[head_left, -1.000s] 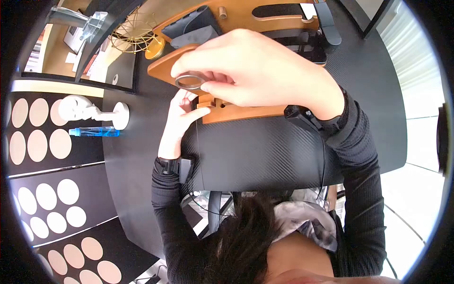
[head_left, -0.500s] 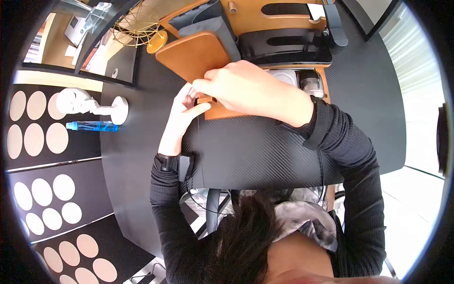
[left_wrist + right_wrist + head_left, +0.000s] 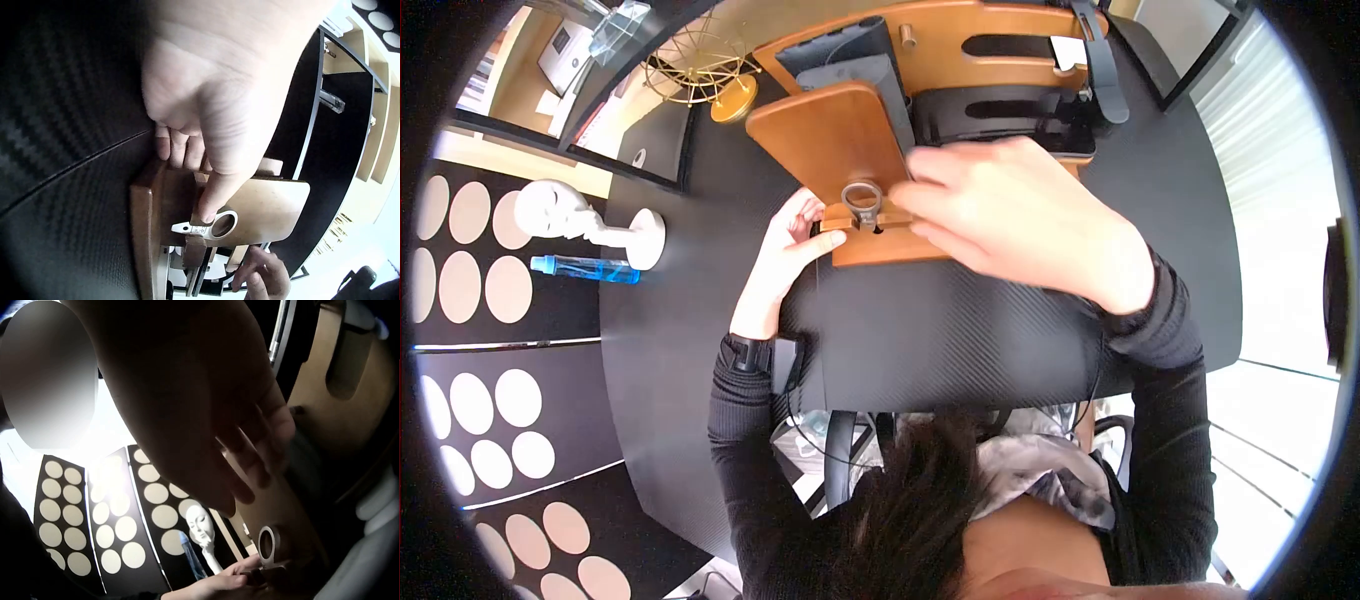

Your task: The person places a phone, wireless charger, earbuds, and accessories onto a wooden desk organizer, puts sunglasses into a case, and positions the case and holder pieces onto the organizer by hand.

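Observation:
A wooden desk organizer [image 3: 890, 250] lies near the middle of the desk, with an upright rounded wooden panel [image 3: 825, 130]. At its front ledge stands a metal ring with a short flat shank [image 3: 199, 230], the ring end upward against the panel in the head view. My left hand [image 3: 780, 255] grips the organizer's left end, thumb on the ledge beside the ring piece and fingers curled behind. To the right of the ring piece hovers my right hand [image 3: 1025, 215], blurred, its fingers loosely bent and holding nothing.
Behind stand dark cases [image 3: 850, 70], a black tray [image 3: 1000, 115] and a larger wooden back panel [image 3: 940, 25]. A gold wire wheel [image 3: 738, 98] is at the back left. Further left are a white face sculpture [image 3: 550, 210] and a blue bottle [image 3: 590, 269].
My right hand brought the metal ring piece down to the organizer's ledge, let it go there and moved off to the right. The left hand has stayed at the organizer's left end.

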The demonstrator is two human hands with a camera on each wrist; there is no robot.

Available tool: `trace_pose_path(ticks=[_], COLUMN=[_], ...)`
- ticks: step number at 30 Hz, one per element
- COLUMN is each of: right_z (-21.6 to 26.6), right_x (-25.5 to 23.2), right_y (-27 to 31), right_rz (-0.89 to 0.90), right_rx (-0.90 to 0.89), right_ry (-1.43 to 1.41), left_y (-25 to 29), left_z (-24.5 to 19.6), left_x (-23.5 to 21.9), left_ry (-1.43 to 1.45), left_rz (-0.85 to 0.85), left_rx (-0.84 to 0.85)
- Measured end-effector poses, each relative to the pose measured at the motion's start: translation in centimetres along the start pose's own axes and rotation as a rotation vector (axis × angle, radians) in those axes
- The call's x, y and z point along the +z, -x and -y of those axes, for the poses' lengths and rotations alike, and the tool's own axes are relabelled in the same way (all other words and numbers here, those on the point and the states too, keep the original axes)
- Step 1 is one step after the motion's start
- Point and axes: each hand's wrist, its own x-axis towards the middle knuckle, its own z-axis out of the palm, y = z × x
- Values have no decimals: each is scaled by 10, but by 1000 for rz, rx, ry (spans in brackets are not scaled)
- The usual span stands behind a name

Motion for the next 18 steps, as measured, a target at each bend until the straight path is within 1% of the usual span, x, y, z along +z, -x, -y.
trace_pose_path(ticks=[1,3,5,6,7,9,11,13,15,17,18], right_z=[1,3,6,8,10,16,23,35,49,74,84], right_x=[-7,-18,-30,-32,-37,-43,-44,-48,-45,-36,-33], right_y=[8,25,44,55,66,92,125,167,226,270,285], right_rz=[65,125,248,248,325,433,378,322,181,44,144], right_rx=[11,9,30,31,44,138,220,461,730,1013,1227], right_ry=[-1,-57,-128,-208,-235,-412,-685,-1078,-1369,-1474,-1538], left_y=[-1,-1,-1,0,1,0,0,-2,1,2,3], left_z=[-1,3,6,7,9,9,2,1,2,6,5], left_x=[0,-2,-5,-6,-7,-7,-2,-2,0,-2,-2], left_ry=[18,1,-15,-9,-13,-9,-18,-10,-19,-20,-23], left_rz=[0,14,19,18,7,-4,-17,-37,-36,-52,-51], left_rx=[-19,26,-9,6,-16,-28,-43,-63,-63,-94,-112])
